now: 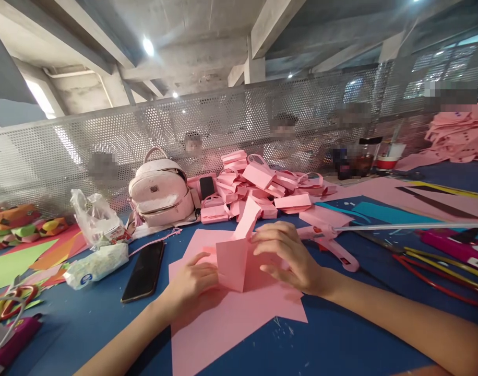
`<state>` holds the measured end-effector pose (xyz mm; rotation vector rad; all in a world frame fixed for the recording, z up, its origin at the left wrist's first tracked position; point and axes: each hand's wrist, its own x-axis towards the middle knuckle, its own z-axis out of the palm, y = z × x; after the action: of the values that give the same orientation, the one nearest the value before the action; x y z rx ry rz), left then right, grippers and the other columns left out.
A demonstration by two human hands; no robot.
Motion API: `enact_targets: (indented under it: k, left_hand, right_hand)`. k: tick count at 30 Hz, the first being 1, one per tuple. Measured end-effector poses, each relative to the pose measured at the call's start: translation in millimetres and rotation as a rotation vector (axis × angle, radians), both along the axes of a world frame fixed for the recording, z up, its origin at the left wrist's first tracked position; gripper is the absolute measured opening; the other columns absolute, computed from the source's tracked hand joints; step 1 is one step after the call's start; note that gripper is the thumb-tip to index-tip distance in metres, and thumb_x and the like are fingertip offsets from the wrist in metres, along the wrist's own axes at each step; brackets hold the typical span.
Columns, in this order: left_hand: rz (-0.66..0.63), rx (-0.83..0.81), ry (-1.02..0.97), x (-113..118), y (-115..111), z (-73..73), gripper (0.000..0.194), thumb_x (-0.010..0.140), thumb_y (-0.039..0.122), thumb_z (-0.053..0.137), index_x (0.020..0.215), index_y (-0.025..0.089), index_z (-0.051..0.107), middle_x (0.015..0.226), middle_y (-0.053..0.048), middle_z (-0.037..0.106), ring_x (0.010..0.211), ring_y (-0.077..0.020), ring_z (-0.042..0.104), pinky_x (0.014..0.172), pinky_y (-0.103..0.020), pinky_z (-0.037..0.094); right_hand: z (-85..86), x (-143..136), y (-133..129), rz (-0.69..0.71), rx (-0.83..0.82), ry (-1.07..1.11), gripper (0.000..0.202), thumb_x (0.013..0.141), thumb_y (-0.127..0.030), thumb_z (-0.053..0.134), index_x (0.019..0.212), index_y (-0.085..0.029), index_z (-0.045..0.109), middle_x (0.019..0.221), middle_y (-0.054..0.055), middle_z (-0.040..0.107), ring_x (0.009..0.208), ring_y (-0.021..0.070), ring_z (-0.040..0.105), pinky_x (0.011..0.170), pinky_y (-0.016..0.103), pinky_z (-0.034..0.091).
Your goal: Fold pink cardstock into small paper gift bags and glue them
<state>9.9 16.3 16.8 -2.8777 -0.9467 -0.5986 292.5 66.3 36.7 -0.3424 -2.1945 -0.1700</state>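
A folded pink paper piece (231, 265) stands upright on pink paper sheets, with a long strip (248, 216) rising from its top. My left hand (194, 279) is closed on its left side, the fingertips partly hidden behind the folded panel. On the other side, my right hand (288, 256) is open with fingers apart, its fingertips close to the upper right edge; whether they touch it I cannot tell. Beneath both hands lie overlapping pink sheets (211, 334). Just beyond my right hand rests a pink glue gun (333, 243) with a long clear glue stick in its back.
Behind the work is a heap of pink paper boxes (258, 177) beside a pale backpack (158, 190). A black phone (143, 271) and tissue pack (98, 265) lie left. Scissors (438, 266) with red and yellow handles lie right. A perforated metal screen (223, 112) stands behind.
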Motion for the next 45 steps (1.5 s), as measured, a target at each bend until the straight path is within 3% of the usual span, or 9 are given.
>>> enact_targets:
  k: [7,15,23,26,29,31,34,39,45]
  left_hand:
    - [0.031,0.261,-0.051,4.9,3.3,-9.0,0.029,0.099,0.012,0.042,0.078,0.018,0.06,0.065,0.001,0.064,0.062,-0.0134,0.061,0.102,-0.044,0.048]
    - [0.17,0.45,-0.139,-13.5,3.4,0.4,0.024,0.094,0.0,0.046,0.097,0.019,0.062,0.087,-0.001,0.071,0.098,-0.0185,0.066,0.116,-0.054,0.028]
    - [0.329,0.553,-0.25,-22.2,1.4,5.9,0.019,0.088,0.002,0.057,0.082,0.019,0.062,0.14,-0.013,0.044,0.135,-0.0349,0.041,0.11,-0.062,0.037]
    - [0.348,0.33,-0.492,-16.7,1.5,-6.1,0.027,0.09,0.005,0.055,0.107,0.025,0.063,0.157,-0.009,0.025,0.147,-0.0359,0.027,0.113,-0.061,0.035]
    - [0.287,-0.178,-0.983,-9.2,3.6,-18.5,0.059,0.097,0.025,0.055,0.149,0.035,0.029,0.165,-0.011,0.013,0.147,-0.035,0.032,0.111,-0.056,0.041]
    - [0.213,-0.611,-1.258,-3.9,4.8,-22.8,0.064,0.1,0.044,0.049,0.155,0.035,0.018,0.164,-0.014,0.024,0.142,-0.0359,0.042,0.106,-0.054,0.046]
    - [0.06,-1.106,-1.4,4.2,3.2,-22.3,0.064,0.097,0.063,0.041,0.148,0.024,0.043,0.149,-0.016,0.051,0.135,-0.0368,0.05,0.106,-0.052,0.046]
    - [-0.019,-1.236,-1.437,14.2,-6.2,-18.7,0.043,0.093,0.048,0.064,0.13,0.025,0.061,0.133,-0.01,0.066,0.126,-0.0293,0.059,0.109,-0.044,0.046]
    - [0.049,-1.219,-1.457,13.6,-7.6,-26.6,0.044,0.096,0.046,0.061,0.133,0.024,0.061,0.132,-0.01,0.067,0.129,-0.03,0.057,0.111,-0.045,0.044]
  right_hand:
    - [0.2,-5.4,2.2,-0.092,-0.043,0.043,0.046,0.099,-0.035,0.053,0.143,-0.025,0.041,0.137,0.011,0.056,0.129,0.0299,0.048,0.108,0.046,0.037]
    - [6.8,-6.2,3.4,0.039,-0.069,0.162,0.023,0.102,-0.042,0.052,0.09,-0.023,0.058,0.08,0.002,0.065,0.084,0.0217,0.059,0.084,0.039,0.04]
    - [-9.3,-14.2,1.6,0.257,-0.262,-0.22,0.037,0.1,-0.05,0.049,0.095,-0.018,0.066,0.088,0.009,0.071,0.084,0.0221,0.064,0.075,0.035,0.047]
    - [-17.3,-17.1,-0.7,0.297,-0.281,-0.303,0.035,0.101,-0.044,0.045,0.105,-0.018,0.069,0.098,0.009,0.076,0.092,0.0239,0.068,0.08,0.036,0.05]
    - [-21.2,-16.8,-2.4,0.282,-0.312,-0.276,0.032,0.099,-0.035,0.046,0.109,-0.018,0.07,0.102,0.01,0.077,0.093,0.0244,0.07,0.079,0.036,0.052]
    - [-21.1,-15.2,-3.1,0.243,-0.376,-0.237,0.028,0.096,-0.03,0.05,0.11,-0.019,0.07,0.103,0.011,0.076,0.094,0.0236,0.071,0.081,0.034,0.054]
    - [-19.4,-12.9,-3.1,0.193,-0.483,-0.18,0.028,0.096,-0.028,0.051,0.117,-0.02,0.068,0.11,0.011,0.076,0.1,0.023,0.071,0.086,0.032,0.056]
    - [-16.9,-13.9,-3.7,0.217,-0.609,-0.181,0.035,0.097,-0.037,0.053,0.125,-0.022,0.066,0.117,0.01,0.074,0.105,0.0247,0.069,0.092,0.035,0.055]
    - [-14.6,-16.0,-9.1,0.333,-0.723,-0.207,0.06,0.094,-0.064,0.049,0.132,-0.019,0.062,0.12,0.014,0.07,0.108,0.0279,0.067,0.088,0.035,0.055]
